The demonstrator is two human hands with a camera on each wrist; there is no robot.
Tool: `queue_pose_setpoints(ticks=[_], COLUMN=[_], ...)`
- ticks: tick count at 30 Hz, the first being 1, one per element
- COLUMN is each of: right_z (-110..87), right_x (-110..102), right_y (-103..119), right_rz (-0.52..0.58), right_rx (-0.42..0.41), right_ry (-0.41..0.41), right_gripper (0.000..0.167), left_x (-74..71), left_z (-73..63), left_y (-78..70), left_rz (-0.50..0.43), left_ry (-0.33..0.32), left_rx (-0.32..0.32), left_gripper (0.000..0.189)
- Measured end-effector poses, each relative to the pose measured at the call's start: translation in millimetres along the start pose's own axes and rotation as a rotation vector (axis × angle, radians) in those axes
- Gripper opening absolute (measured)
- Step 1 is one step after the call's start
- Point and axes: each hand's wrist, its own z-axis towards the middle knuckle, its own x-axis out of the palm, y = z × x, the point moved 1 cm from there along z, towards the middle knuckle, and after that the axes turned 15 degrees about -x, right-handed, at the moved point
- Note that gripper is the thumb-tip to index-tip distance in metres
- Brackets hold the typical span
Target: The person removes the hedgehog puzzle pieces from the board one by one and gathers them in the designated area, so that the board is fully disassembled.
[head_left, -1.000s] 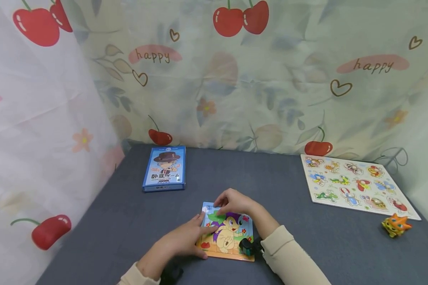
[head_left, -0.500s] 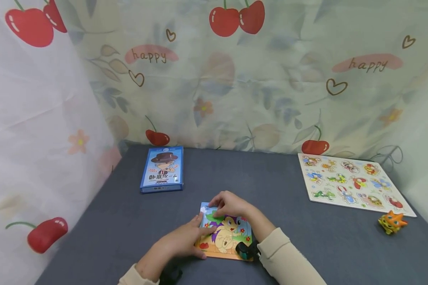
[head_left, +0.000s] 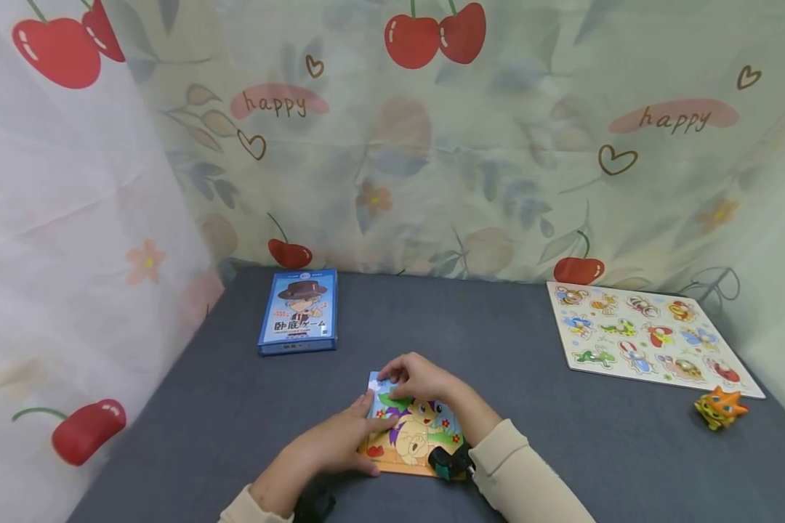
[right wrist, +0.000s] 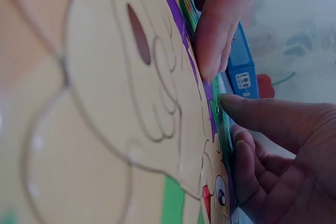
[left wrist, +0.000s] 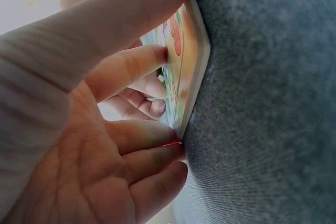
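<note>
A hedgehog jigsaw puzzle [head_left: 412,439] in a shallow board lies flat on the table, below centre in the head view. My left hand [head_left: 336,439] grips its left side. In the left wrist view the thumb [left wrist: 131,11] lies at one edge, the index fingertip touches the picture, and other fingers meet the far corner. My right hand [head_left: 425,379] reaches over the top left part, fingers curled. Its thumb [right wrist: 273,121] touches the green area in the right wrist view; it appears to pinch a piece there, partly hidden by the fingers.
A blue card game box [head_left: 299,311] lies at the back left. At the right are a white insect puzzle board [head_left: 654,338] and a small orange and yellow toy figure [head_left: 721,408]. A black wrist camera [head_left: 448,463] overlaps the puzzle's lower right corner. A printed curtain [head_left: 458,181] hangs behind the table.
My right hand has slid slightly left along the puzzle's top, towards its upper left corner. The left hand stays at the puzzle's left side. The head view has shifted a little.
</note>
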Motion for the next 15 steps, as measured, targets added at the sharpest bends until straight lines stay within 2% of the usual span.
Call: queue_pose_setpoints(ticks=[8, 15], right_z=[0.8, 2.0], right_x=[0.4, 0.5], right_y=[2.6, 4.3], right_rz=[0.124, 0.075], right_rx=[0.053, 0.09], right_ry=[-0.028, -0.065], right_gripper=[0.028, 0.021], left_x=[-1.4, -0.3], left_z=[-0.1, -0.5], left_y=[0.1, -0.1], left_rz=[0.01, 0.022], left_ry=[0.006, 0.005], left_rx=[-0.012, -0.017], left_gripper=[0.067, 0.066])
